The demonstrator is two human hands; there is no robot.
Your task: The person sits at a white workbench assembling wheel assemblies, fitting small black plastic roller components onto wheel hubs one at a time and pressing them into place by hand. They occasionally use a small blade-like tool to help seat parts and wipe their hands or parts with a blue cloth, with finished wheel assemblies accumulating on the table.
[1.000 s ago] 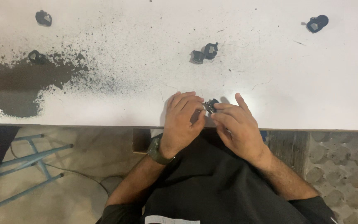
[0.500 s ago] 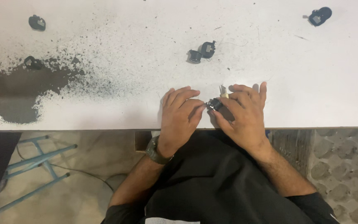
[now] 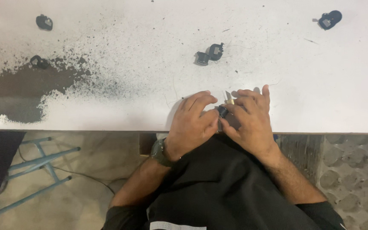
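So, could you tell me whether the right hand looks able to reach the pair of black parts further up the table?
Probably yes: bare white table lies between the right hand and the black parts.

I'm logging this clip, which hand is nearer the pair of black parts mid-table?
Left. The left hand lies just below the black parts; the right hand sits farther right.
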